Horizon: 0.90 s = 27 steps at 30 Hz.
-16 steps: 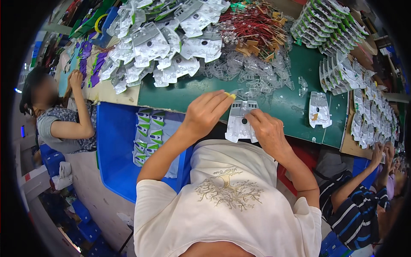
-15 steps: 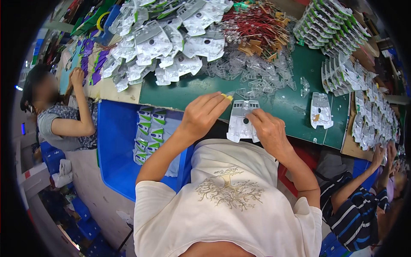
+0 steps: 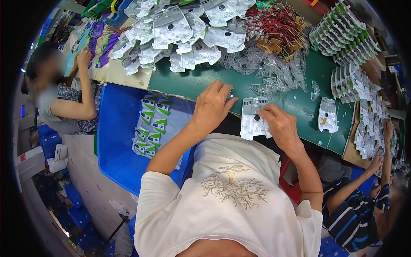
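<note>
My right hand [image 3: 280, 126] grips the right edge of a silver-white plastic shell [image 3: 253, 121], thumb and fingers pinched. The shell has a dark round hole, a row of slots along its far end, and overhangs the bench's near edge. To its left, my left hand [image 3: 213, 107] is closed with thumb and fingertips around a small shiny clear plastic piece [image 3: 231, 93], mostly hidden by the fingers. Just beyond both hands lies a heap of clear plastic pieces [image 3: 274, 70]. A similar silver shell [image 3: 328, 115] rests on the bench to the right.
Silver shells [image 3: 171, 30] are piled at the back left. Red wires [image 3: 278, 25] lie behind the clear pieces; stacked shells [image 3: 346, 36] stand at the right. A blue bin [image 3: 117, 162] with green-and-white parts [image 3: 150, 124] sits left of me. Co-workers sit left [image 3: 72, 107] and right [image 3: 355, 214].
My left hand has turned, its fingers curling in around the small piece. The right hand keeps its grip on the shell. The whole view has shifted slightly.
</note>
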Tool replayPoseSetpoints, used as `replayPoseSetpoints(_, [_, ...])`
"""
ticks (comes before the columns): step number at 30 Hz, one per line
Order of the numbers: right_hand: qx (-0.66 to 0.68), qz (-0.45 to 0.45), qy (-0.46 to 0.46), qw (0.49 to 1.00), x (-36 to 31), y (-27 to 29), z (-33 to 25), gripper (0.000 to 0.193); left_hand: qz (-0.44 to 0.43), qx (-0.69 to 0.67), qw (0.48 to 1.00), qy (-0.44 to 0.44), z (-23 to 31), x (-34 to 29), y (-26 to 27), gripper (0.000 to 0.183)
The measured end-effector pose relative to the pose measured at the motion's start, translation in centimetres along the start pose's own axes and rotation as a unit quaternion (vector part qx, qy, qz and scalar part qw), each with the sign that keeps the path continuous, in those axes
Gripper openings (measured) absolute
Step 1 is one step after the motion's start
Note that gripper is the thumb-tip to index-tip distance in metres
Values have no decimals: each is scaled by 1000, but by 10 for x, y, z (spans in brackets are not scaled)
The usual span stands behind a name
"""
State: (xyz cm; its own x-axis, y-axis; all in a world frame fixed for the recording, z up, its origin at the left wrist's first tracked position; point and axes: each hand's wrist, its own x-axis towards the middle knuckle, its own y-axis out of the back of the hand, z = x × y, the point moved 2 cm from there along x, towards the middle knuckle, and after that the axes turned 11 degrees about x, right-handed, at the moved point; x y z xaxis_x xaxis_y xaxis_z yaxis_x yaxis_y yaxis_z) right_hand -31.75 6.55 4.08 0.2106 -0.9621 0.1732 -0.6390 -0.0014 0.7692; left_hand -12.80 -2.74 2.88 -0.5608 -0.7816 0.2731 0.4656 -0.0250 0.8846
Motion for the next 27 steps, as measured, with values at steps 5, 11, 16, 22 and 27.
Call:
replayPoseSetpoints(5, [-1,-17,4,1000,1,0,4,30,10,50,997,-52,-4,-23,5,26])
replayPoseSetpoints(11, [-7,-22,38,999,1,0,6,26,42,-119,986,-108,4,-25,-6,36])
replayPoseSetpoints(16, [-25,-11,74,997,-1,-2,9,26,33,-75,972,-221,25,-14,-15,28])
replayPoseSetpoints(22, [38,35,61,997,-1,-4,17,16,-12,-16,964,-266,27,-8,-19,23])
replayPoseSetpoints(27, [84,56,-41,994,2,1,13,13,-4,-57,971,-233,24,-5,-27,19])
